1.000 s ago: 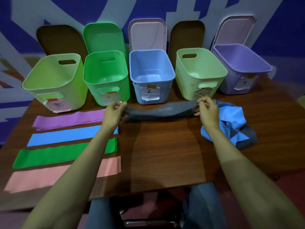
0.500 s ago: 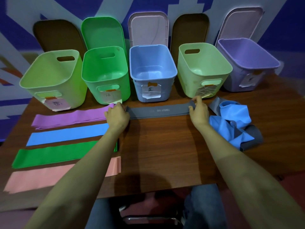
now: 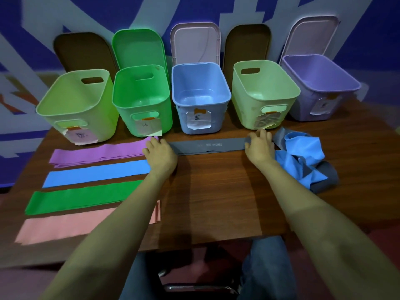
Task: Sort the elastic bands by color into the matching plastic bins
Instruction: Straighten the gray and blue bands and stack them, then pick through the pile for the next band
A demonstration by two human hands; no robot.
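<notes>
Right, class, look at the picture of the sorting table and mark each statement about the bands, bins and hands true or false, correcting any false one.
1. The grey band lies flat on the table with a hand on each end. True.
2. The blue bin already holds a band. False: it looks empty.
3. Four flat bands lie in a row to the left hand's side: purple, blue, green and pink. True.
4. The right hand is lifting the crumpled blue band. False: it presses on the grey band's end, with the crumpled band beside it.
5. Every bin has its lid shut. False: all five are open.
</notes>
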